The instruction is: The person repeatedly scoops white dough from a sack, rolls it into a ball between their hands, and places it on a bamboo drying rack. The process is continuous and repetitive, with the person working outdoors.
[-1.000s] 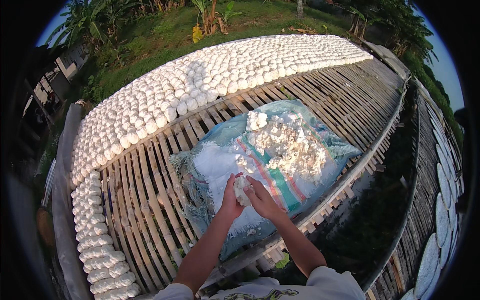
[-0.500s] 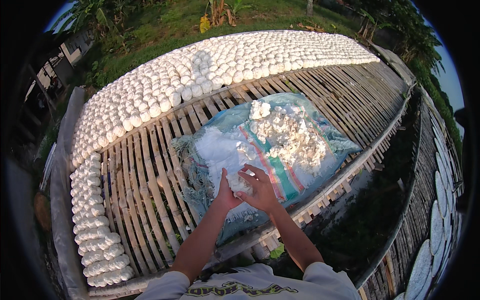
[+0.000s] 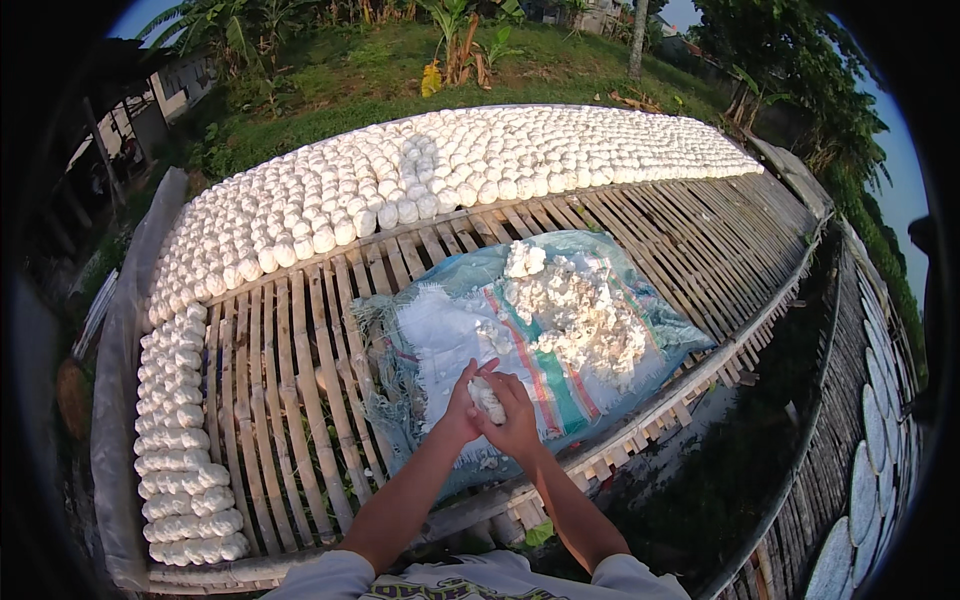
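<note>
In the head view, the landmark was a woven sheet (image 3: 428, 332), blue-green and white, spread over a slatted rack (image 3: 297, 390); it presumably lay there because crumbs would drop through the gaps. Over the sheet's near part, the left hand (image 3: 460, 412) and right hand (image 3: 517, 414) met, fingers curved and partly closed around a white lump (image 3: 487, 403). The lump showed between them, seemingly cupped from both sides because it was soft and might crumble. Holding it above the sheet probably let loose bits fall there.

On the sheet's right half lay a crumbly pile (image 3: 595, 325), likely for easy reach. Beyond the sheet, rounded white lumps (image 3: 310, 205) sat in close rows, perhaps packed to save space; a narrower band (image 3: 175, 440) ran left of it. Well right of the sheet, pale discs (image 3: 862, 490) lay on another rack (image 3: 800, 490).
</note>
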`<state>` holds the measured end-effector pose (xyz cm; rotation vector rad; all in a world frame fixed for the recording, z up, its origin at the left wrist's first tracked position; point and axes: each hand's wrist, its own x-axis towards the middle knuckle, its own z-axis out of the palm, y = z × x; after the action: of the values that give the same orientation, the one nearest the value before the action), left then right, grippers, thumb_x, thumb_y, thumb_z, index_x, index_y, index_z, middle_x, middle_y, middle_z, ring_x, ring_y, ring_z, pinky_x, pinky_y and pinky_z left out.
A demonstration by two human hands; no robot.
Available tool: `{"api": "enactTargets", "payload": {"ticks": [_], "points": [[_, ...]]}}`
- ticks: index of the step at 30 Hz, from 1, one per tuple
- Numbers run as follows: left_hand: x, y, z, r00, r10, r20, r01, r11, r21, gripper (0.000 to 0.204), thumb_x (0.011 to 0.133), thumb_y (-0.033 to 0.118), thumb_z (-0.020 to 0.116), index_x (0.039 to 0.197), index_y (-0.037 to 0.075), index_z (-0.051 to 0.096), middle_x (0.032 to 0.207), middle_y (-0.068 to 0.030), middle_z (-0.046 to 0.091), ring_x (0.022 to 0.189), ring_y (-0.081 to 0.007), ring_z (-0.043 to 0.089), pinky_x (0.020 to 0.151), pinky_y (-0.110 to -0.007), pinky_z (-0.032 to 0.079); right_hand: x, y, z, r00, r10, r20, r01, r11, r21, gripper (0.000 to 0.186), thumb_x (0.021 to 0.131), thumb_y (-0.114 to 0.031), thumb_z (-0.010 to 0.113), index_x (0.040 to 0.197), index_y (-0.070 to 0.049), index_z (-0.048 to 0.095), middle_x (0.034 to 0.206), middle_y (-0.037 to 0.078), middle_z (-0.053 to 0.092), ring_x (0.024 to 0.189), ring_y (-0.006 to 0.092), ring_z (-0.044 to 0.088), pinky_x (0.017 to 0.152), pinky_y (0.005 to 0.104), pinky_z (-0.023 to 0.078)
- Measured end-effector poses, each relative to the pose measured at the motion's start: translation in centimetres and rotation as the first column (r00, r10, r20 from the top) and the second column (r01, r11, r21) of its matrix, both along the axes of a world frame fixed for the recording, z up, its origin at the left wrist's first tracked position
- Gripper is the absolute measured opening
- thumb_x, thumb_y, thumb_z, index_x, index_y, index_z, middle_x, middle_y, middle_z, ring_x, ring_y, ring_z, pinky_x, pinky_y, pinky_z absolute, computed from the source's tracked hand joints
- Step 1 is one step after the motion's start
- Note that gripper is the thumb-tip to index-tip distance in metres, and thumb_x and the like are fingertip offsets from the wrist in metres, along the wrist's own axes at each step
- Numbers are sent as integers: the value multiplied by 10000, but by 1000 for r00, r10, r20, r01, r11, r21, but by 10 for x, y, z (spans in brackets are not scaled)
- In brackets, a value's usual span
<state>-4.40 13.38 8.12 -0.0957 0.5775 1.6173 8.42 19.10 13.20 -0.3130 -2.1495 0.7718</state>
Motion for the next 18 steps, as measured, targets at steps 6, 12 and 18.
{"api": "enactTargets", "payload": {"ticks": [6, 12, 18], "points": [[23, -7, 16, 953, 8, -302, -11, 1000, -8, 749, 1052, 699, 433, 1650, 258, 337, 1493, -84, 544, 1324, -304, 586, 1100, -524, 505, 12, -4, -10, 997, 69, -20, -72, 969, -236, 445, 854, -215, 822, 1276, -97, 749, 1272, 198, 677, 1039, 368, 720, 860, 439, 591], [22, -2, 18, 996, -9, -87, -7, 984, -180, 708, 1076, 674, 401, 1636, 241, 373, 1518, -44, 528, 1328, -269, 579, 1128, -494, 484, 4, -3, -22, 991, -130, 25, 132, 973, -188, 442, 864, -213, 808, 1277, -74, 736, 1238, 187, 685, 1087, 372, 706, 902, 439, 580], [11, -13, 13, 994, -73, -86, 73, 997, -13, 547, 1123, 555, 386, 1537, 226, 528, 1480, -30, 569, 1328, -257, 582, 1134, -462, 471, 6, -10, -6, 993, -111, -43, 105, 988, -115, 579, 880, -234, 803, 1404, -61, 627, 1416, 237, 545, 1297, 421, 574, 1060, 489, 498]]}}
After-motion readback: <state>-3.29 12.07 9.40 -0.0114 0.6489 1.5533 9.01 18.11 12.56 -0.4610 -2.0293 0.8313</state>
